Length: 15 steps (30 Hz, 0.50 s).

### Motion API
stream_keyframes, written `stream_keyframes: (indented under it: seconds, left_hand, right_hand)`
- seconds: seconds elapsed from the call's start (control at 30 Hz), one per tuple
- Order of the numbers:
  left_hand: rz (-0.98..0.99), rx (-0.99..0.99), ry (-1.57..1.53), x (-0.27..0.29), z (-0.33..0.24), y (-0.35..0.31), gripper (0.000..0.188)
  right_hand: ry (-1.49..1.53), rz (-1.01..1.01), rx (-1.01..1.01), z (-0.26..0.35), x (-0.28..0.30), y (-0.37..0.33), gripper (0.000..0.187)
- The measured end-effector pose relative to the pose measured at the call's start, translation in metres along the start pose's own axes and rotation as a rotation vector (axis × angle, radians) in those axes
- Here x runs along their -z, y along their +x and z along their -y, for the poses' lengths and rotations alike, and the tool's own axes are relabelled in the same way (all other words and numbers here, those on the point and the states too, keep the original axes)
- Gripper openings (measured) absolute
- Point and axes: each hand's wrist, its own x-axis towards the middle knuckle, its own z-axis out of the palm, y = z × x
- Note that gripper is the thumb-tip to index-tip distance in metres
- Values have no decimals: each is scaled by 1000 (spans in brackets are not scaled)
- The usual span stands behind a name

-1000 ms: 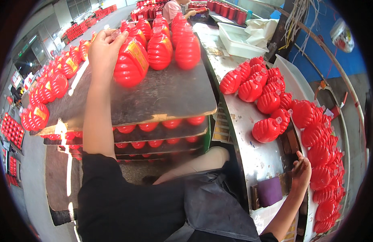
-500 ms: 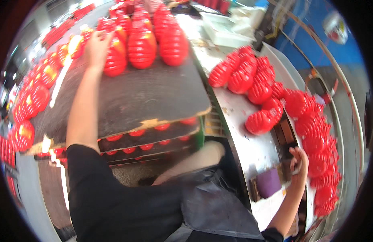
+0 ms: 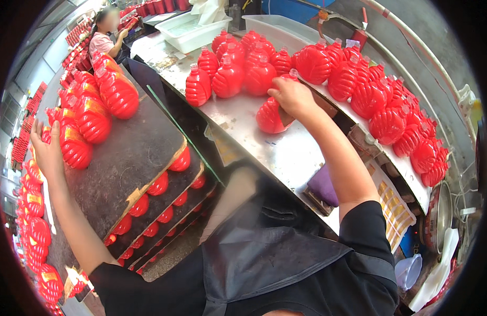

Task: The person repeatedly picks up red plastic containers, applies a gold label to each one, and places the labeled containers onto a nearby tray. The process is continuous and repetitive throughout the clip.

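My right hand (image 3: 294, 98) is closed round the upper part of a red ribbed bottle (image 3: 268, 116) on the metal table (image 3: 278, 158); my fingers partly hide it. Just behind it stand several more red bottles (image 3: 227, 79) with clear necks. My left hand (image 3: 47, 150) is over the left side of a dark board (image 3: 128, 142), fingers spread, beside a group of red bottles with yellow labels (image 3: 75, 145). Nothing shows in its grasp.
Stacked boards below hold red bottles (image 3: 139, 205). A dense row of red bottles (image 3: 370, 100) lines the raised right shelf. White tubs (image 3: 188, 34) stand at the back, and a purple block (image 3: 323, 185) lies near the table's front edge. Another person (image 3: 104, 37) sits far left.
My view has swung right. My right hand has moved from the table's near right side onto a bottle. My left hand remains by the bottles on the board.
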Motion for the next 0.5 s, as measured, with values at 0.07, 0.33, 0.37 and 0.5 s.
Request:
stream_keyframes:
  seconds: [0.07, 0.33, 0.37, 0.5]
  left_hand:
    - [25, -52, -323, 13, -81, -39, 49]
    - [484, -252, -842, -91, -282, -187, 42]
    - [503, -113, -881, -122, -296, -196, 44]
    - [343, 162, -792, -234, -316, -208, 54]
  right_hand:
    - [-108, 86, 32, 10, -4, -2, 37]
    - [-28, 63, -180, -36, 19, -81, 31]
    - [207, 32, -231, -57, 29, -102, 31]
    - [703, -124, -397, -148, 90, -225, 20]
